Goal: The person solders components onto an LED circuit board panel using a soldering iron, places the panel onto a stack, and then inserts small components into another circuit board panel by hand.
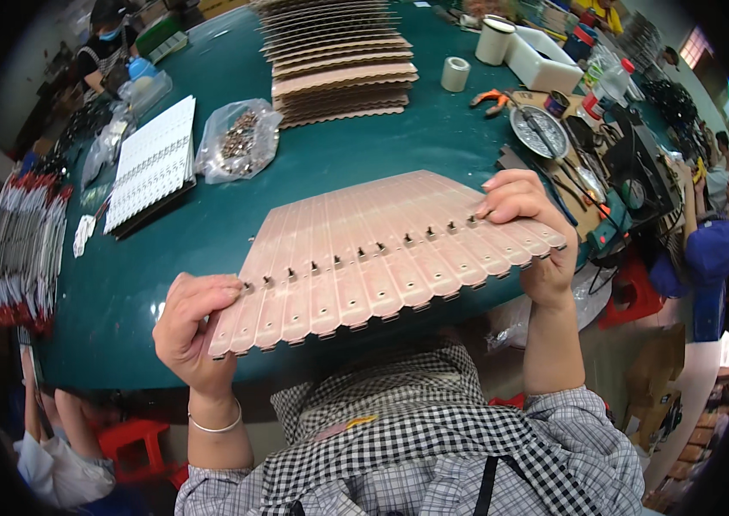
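Observation:
Held up at the table's near edge is a pinkish ribbed panel (pixel 356 249) with a scalloped near edge. A row of small dark metal clips (pixel 362 253) runs across it, and a line of holes lies nearer the edge. My left hand (pixel 192 322) grips its left end, fingers on top near the last clip. At the opposite end my right hand (pixel 532 228) is closed round the corner, fingertips beside the clip row. Both thumbs are mostly hidden. Beyond it rises a tall stack of similar panels (pixel 343 82).
A plastic bag of small metal parts (pixel 240 142) and a stack of white perforated sheets (pixel 154 163) lie left on the green table (pixel 124 318). Bundled strips (pixel 25 249) stand far left. To the right are orange-handled pliers (pixel 492 101), a metal bowl (pixel 540 132) and a bottle (pixel 609 90).

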### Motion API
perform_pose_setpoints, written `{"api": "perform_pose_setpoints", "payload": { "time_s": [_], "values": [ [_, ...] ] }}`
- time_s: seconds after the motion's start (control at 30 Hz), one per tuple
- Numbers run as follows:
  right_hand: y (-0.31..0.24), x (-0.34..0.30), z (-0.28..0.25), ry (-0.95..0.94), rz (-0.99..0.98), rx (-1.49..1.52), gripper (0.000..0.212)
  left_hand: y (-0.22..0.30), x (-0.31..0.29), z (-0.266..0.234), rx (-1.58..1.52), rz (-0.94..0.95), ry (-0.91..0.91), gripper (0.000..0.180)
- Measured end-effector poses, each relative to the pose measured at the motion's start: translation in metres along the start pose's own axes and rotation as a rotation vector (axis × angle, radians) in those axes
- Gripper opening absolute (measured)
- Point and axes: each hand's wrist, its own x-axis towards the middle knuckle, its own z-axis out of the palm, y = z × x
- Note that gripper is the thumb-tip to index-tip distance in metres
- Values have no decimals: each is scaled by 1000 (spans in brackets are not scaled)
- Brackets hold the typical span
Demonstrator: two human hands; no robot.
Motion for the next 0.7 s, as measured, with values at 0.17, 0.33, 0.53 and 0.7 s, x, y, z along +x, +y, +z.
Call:
{"api": "perform_pose_setpoints", "payload": {
  "time_s": [0.17,0.33,0.53,0.7],
  "values": [
    [8,-10,11,37,77,206,52,-4,5,-3,-1,21,-28,16],
    [-3,-14,14,137,197,246,70,-4,1,2,-94,-140,6,26],
    [-1,-17,14,152,208,200,73,-6,13,-2,-95,45,-133,29],
    [3,-20,14,155,202,214,77,-7,17,-2,-33,106,-192,27]
  ]
}}
